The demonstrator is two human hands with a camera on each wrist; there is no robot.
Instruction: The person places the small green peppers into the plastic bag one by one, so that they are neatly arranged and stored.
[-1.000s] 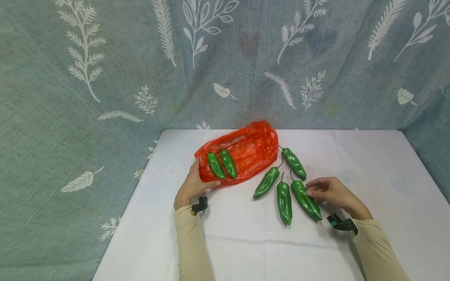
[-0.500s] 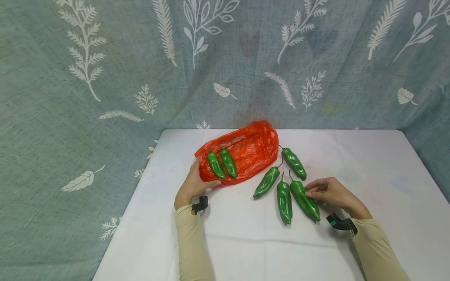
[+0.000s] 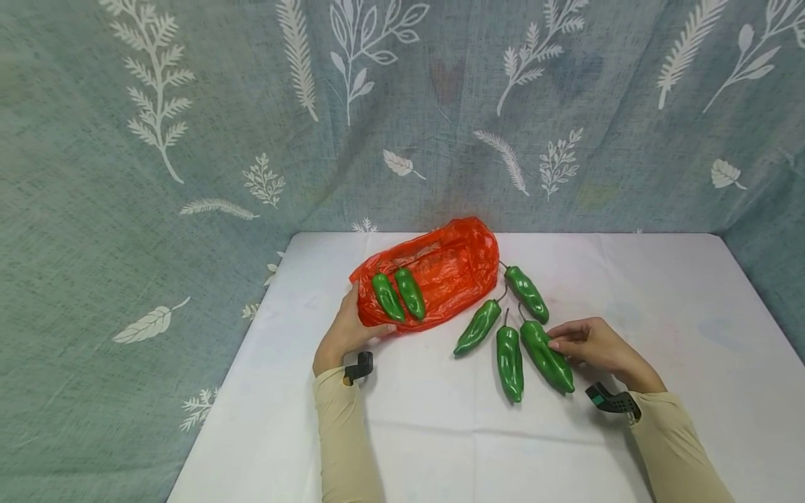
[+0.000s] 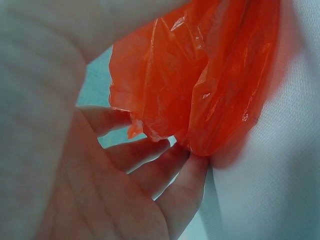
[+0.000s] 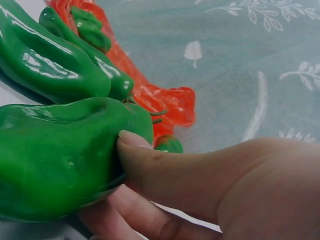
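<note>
My left hand (image 3: 344, 332) holds the left end of a crinkled red plastic bag (image 3: 468, 262), fingers curled behind it and thumb along its near side. In the left wrist view, the fingertips touch the folds of the bag (image 4: 165, 75). Two green peppers (image 3: 410, 293) lie on the bag's left part. With thumb and fingers, my right hand (image 3: 597, 346) pinches a glossy green pepper (image 3: 546, 356) to the right of the bag. The right wrist view has the thumb against this pepper (image 5: 65, 155) near its stem end, with fingers beneath.
Close to the held pepper lie three more long-stemmed ones: a green pepper (image 3: 509, 363) just left, another pepper (image 3: 478, 327) nearer the bag, and one pepper (image 3: 527, 293) farther back. A white cloth (image 3: 428, 447) covers the table. Behind hangs a leaf-patterned curtain (image 3: 264, 105).
The pepper in my right hand has shifted and turned very slightly. Both hands keep nearly the same places, and the bag and the other peppers stay put.
</note>
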